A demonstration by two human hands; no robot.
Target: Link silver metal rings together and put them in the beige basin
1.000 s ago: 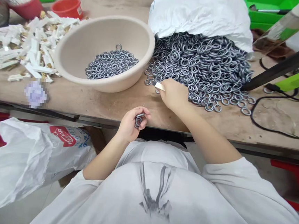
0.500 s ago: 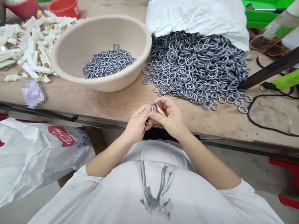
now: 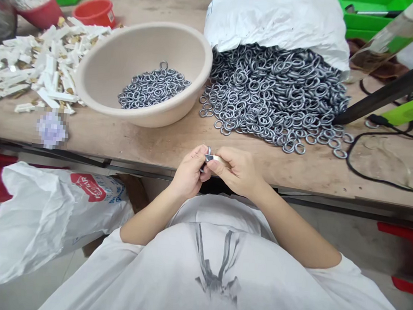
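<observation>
Both hands are closed and meet close together. The left hand (image 3: pixel 190 170) pinches a grey ring (image 3: pixel 209 150), and the right hand (image 3: pixel 239 170) is wrapped around a small tool (image 3: pixel 218 159) with a pale handle, its dark tip right by the ring. More grey shows lower in the left hand, but I cannot tell how many rings it has.

Ahead of the hands is the big brown table (image 3: pixel 138 142). On it, ahead and to the right, a white bag (image 3: pixel 275 28) lies with a huge pile of rings (image 3: pixel 280 94) at its mouth. Ahead and to the left is a wide cream bowl (image 3: pixel 101 68) with a much smaller heap of rings (image 3: pixel 154 90) at the bottom. So it looks like some are done and lots are left, and the one in hand seems not finished. Farther off, past the bowl on the left, a reddish bowl (image 3: pixel 43 14) is heaped with white bits, and a red tub (image 3: pixel 94 12) sits just beside it; I cannot tell what is in that.
</observation>
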